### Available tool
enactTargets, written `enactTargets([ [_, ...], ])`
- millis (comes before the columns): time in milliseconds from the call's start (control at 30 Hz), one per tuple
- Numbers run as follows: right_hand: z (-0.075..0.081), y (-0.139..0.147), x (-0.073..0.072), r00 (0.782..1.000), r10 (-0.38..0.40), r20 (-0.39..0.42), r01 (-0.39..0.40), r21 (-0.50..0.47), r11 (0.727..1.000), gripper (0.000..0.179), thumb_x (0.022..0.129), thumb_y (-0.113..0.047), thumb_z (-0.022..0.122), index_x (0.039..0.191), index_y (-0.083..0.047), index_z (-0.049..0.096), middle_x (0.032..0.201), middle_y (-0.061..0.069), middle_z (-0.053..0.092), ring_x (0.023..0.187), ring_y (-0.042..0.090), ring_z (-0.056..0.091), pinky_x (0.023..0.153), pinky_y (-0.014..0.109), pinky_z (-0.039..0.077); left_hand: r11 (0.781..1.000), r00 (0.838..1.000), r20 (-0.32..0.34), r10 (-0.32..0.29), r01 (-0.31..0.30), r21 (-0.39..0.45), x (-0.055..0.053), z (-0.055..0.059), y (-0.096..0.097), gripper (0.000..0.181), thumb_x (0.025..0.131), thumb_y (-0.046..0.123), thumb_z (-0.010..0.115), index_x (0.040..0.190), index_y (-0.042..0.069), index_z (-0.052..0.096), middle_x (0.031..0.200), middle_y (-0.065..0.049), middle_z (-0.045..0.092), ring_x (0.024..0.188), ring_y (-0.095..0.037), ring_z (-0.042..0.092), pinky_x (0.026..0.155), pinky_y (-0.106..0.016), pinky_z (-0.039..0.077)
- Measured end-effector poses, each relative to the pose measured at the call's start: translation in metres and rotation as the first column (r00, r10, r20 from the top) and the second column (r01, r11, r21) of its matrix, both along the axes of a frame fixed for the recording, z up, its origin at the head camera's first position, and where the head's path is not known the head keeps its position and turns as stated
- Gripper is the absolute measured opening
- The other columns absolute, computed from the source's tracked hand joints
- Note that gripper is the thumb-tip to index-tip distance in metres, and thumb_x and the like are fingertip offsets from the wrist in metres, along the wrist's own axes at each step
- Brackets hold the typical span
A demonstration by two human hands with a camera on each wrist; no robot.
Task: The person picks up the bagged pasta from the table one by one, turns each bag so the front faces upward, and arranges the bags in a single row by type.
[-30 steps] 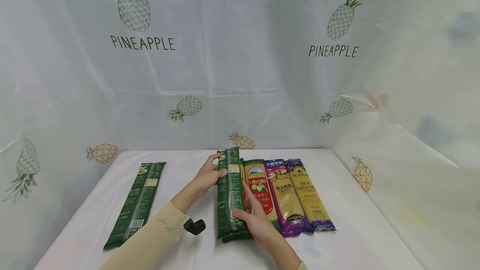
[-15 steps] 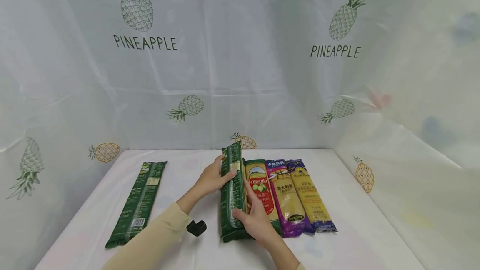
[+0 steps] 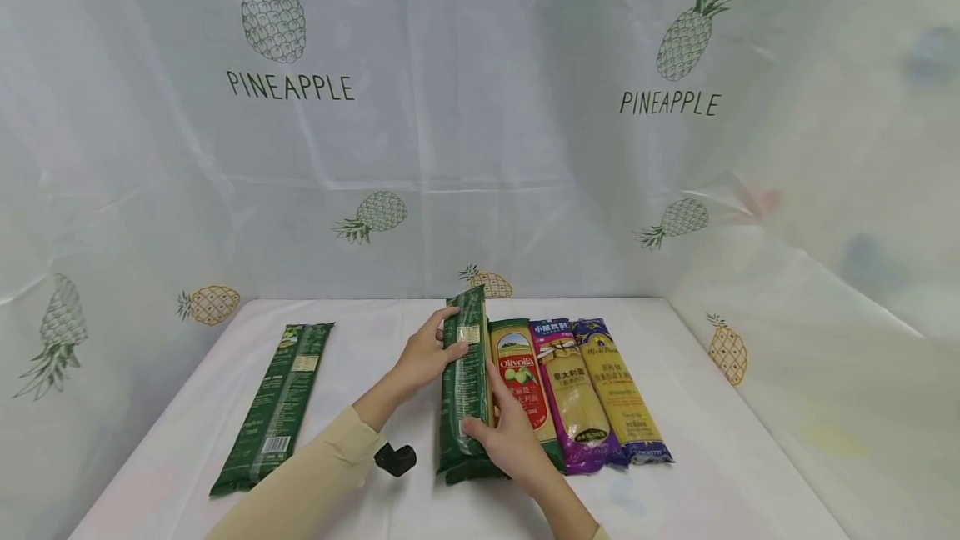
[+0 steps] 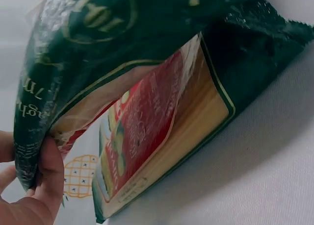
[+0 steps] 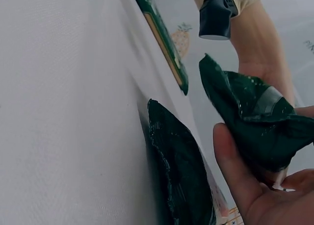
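Both hands hold a green spaghetti packet (image 3: 467,382), back side up and raised at a tilt over the table. My left hand (image 3: 423,361) grips its far left edge, thumb on top; in the left wrist view the fingers of that left hand (image 4: 41,181) pinch the wrapper. Near the lower end, my right hand (image 3: 510,440) holds the right side, thumb over the back. Below the raised packet, another green packet (image 4: 147,132) with a red label lies on the table. In the right wrist view the crimped end of that lower packet (image 5: 179,166) shows beside my right hand (image 5: 260,190).
Right of my hands lie a green packet with a red Olivoila label (image 3: 528,390), a purple pasta packet (image 3: 577,407) and a yellow-and-blue one (image 3: 622,398). A further green packet (image 3: 273,411) lies face down at the left. A printed pineapple curtain (image 3: 480,148) surrounds the table.
The held packet has shifted slightly right and rolled, so its right side shows more. My left hand has moved right with it; my right hand has barely moved.
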State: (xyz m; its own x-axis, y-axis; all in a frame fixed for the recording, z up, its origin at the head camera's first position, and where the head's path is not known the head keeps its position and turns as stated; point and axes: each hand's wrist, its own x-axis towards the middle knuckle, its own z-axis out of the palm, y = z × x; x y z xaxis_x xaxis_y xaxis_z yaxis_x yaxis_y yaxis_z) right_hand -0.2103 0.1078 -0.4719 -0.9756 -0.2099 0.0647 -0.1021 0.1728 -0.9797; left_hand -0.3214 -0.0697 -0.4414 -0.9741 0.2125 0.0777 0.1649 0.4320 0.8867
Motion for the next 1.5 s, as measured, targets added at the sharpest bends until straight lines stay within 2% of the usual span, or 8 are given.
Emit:
enactTargets([
  [233, 0.004, 0.001, 0.001, 0.998, 0.022, 0.067, -0.022, -0.005, 1.0, 0.093, 0.104, -0.026, 0.071, 0.173, -0.024, 0.011, 0.163, 0.027, 0.041, 0.134, 0.04, 0.056, 0.101, 0.062, 0.054, 0.995, 0.998, 0.065, 0.006, -0.013, 0.103, 0.001, 0.002, -0.004, 0.064, 0.104, 0.02, 0.071, 0.16, 0.033, 0.045, 0.126, -0.015, 0.055, 0.097, -0.026, 0.06, 0.074, -0.037, 0.05],
  [367, 0.006, 0.005, -0.001, 0.986, 0.043, 0.16, -0.03, -0.082, 0.996, 0.084, 0.107, -0.036, 0.064, 0.172, -0.037, 0.011, 0.162, 0.023, 0.041, 0.097, 0.023, 0.055, 0.075, 0.036, 0.054, 0.987, 0.997, 0.083, 0.001, -0.015, 0.162, 0.0, 0.004, -0.005, 0.064, 0.104, 0.018, 0.07, 0.161, 0.032, 0.044, 0.131, -0.017, 0.054, 0.104, -0.028, 0.061, 0.079, -0.04, 0.051],
  [400, 0.006, 0.006, -0.001, 0.98, 0.07, 0.184, -0.045, -0.137, 0.99, 0.081, 0.109, -0.037, 0.06, 0.172, -0.039, 0.01, 0.165, 0.023, 0.036, 0.101, 0.025, 0.056, 0.081, 0.038, 0.054, 0.982, 0.996, 0.088, -0.006, -0.01, 0.187, 0.0, 0.004, -0.005, 0.064, 0.104, 0.017, 0.069, 0.161, 0.031, 0.043, 0.131, -0.018, 0.055, 0.104, -0.028, 0.061, 0.08, -0.04, 0.052],
  [467, 0.004, 0.008, -0.003, 0.964, 0.128, 0.232, -0.066, -0.259, 0.964, 0.077, 0.111, -0.036, 0.053, 0.171, -0.042, 0.006, 0.169, 0.02, 0.03, 0.1, 0.021, 0.056, 0.08, 0.032, 0.052, 0.969, 0.994, 0.102, -0.031, 0.005, 0.247, -0.001, 0.005, -0.006, 0.064, 0.105, 0.013, 0.068, 0.162, 0.029, 0.042, 0.128, -0.019, 0.057, 0.103, -0.027, 0.064, 0.082, -0.04, 0.054],
  [600, -0.001, 0.013, -0.005, 0.923, 0.258, 0.286, -0.102, -0.464, 0.88, 0.075, 0.113, -0.03, 0.044, 0.171, -0.044, 0.0, 0.174, 0.014, 0.026, 0.13, 0.02, 0.061, 0.104, 0.036, 0.054, 0.944, 0.99, 0.113, -0.086, 0.045, 0.327, -0.001, 0.004, -0.007, 0.063, 0.107, 0.01, 0.064, 0.163, 0.026, 0.04, 0.125, -0.021, 0.059, 0.099, -0.026, 0.066, 0.082, -0.039, 0.056],
  [667, -0.003, 0.013, -0.006, 0.917, 0.272, 0.29, -0.102, -0.49, 0.866, 0.077, 0.111, -0.027, 0.046, 0.171, -0.042, 0.0, 0.172, 0.013, 0.031, 0.123, 0.016, 0.065, 0.095, 0.03, 0.057, 0.941, 0.988, 0.114, -0.105, 0.062, 0.331, -0.001, 0.004, -0.007, 0.063, 0.107, 0.01, 0.063, 0.163, 0.026, 0.039, 0.125, -0.021, 0.059, 0.1, -0.026, 0.066, 0.082, -0.039, 0.056],
  [1167, -0.004, 0.005, -0.005, 0.977, 0.08, 0.196, -0.021, -0.285, 0.958, 0.08, 0.11, -0.023, 0.056, 0.173, -0.03, 0.007, 0.169, 0.024, 0.03, 0.139, 0.032, 0.052, 0.108, 0.048, 0.051, 0.992, 0.992, 0.1, -0.082, 0.071, 0.109, 0.001, 0.008, -0.009, 0.061, 0.109, 0.022, 0.06, 0.165, 0.032, 0.037, 0.131, -0.019, 0.058, 0.106, -0.027, 0.065, 0.086, -0.046, 0.057],
  [1500, -0.008, 0.002, -0.006, 0.997, -0.013, 0.082, 0.026, -0.158, 0.987, 0.082, 0.108, -0.018, 0.062, 0.173, -0.024, 0.012, 0.163, 0.025, 0.042, 0.138, 0.032, 0.054, 0.109, 0.049, 0.051, 0.976, 0.991, -0.061, -0.117, 0.103, -0.19, 0.005, 0.008, -0.01, 0.069, 0.11, 0.038, 0.061, 0.169, 0.027, 0.028, 0.13, -0.024, 0.067, 0.066, -0.025, 0.074, 0.067, -0.039, 0.056],
])
